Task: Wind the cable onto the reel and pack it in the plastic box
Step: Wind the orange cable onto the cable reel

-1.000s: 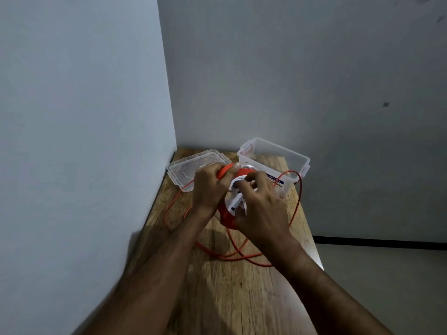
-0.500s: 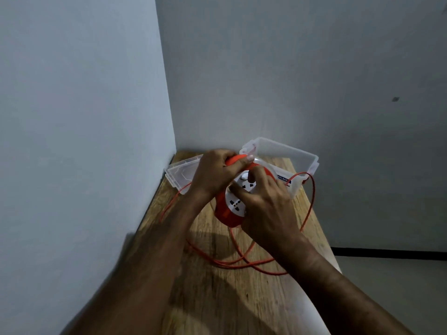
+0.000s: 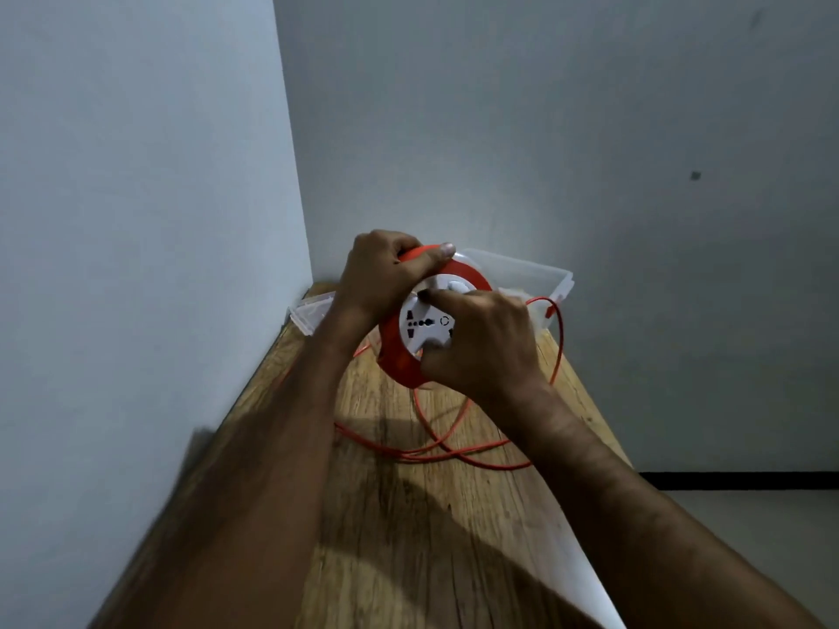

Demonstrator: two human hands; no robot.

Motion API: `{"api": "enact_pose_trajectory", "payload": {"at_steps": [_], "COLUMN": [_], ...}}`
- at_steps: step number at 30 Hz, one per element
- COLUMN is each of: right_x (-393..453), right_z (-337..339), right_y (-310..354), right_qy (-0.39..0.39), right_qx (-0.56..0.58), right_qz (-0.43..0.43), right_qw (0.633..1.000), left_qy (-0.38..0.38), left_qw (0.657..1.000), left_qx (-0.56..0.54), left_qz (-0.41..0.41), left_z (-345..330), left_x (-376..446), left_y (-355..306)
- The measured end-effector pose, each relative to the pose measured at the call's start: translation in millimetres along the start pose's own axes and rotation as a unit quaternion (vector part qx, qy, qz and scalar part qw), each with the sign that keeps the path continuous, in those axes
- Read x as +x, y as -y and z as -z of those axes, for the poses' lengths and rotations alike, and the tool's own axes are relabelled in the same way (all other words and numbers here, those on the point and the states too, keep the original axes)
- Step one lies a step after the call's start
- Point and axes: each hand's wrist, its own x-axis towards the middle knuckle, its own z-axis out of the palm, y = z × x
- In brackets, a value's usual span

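Note:
An orange cable reel (image 3: 399, 360) with a white socket face (image 3: 426, 326) is held up above the wooden table (image 3: 408, 515). My left hand (image 3: 381, 276) grips the reel's orange top handle. My right hand (image 3: 486, 342) is curled on the white face, fingers on its centre. Loose orange cable (image 3: 454, 451) hangs from the reel and lies in loops on the table. The clear plastic box (image 3: 540, 276) stands open behind the reel, partly hidden by my hands. Its clear lid (image 3: 313, 313) lies to the left by the wall.
The table sits in a corner, with one wall tight on the left and another behind. Its right edge drops to the floor, where a dark skirting line runs along the wall.
Both hands have lifted the reel higher and nearer to me. The white face has turned under my right hand, and the cable loops have shifted.

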Motion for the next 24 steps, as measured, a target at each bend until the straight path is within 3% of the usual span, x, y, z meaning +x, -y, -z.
{"api": "enact_pose_trajectory", "payload": {"at_steps": [8,14,19,24], "right_x": [-16,-15,-3,7], "right_z": [3,-4,-19,-30], "right_y": [21,31,29,24], "right_qy": [-0.064,-0.086,-0.100,-0.093], "right_qx": [0.081,0.211,0.318,0.489], "right_qz": [-0.150,-0.316,-0.442,-0.561], "right_qw": [0.983,0.921,0.833,0.662], "left_qy": [-0.016,-0.020,-0.032,-0.020], "left_qw": [1.000,1.000,0.999,0.998], "left_qx": [0.004,0.010,0.028,0.049], "left_qz": [-0.004,-0.012,-0.027,-0.028], "left_z": [3,5,3,-5], "left_x": [-17,-20,-12,-8], "left_y": [-14,-14,-7,4]}}
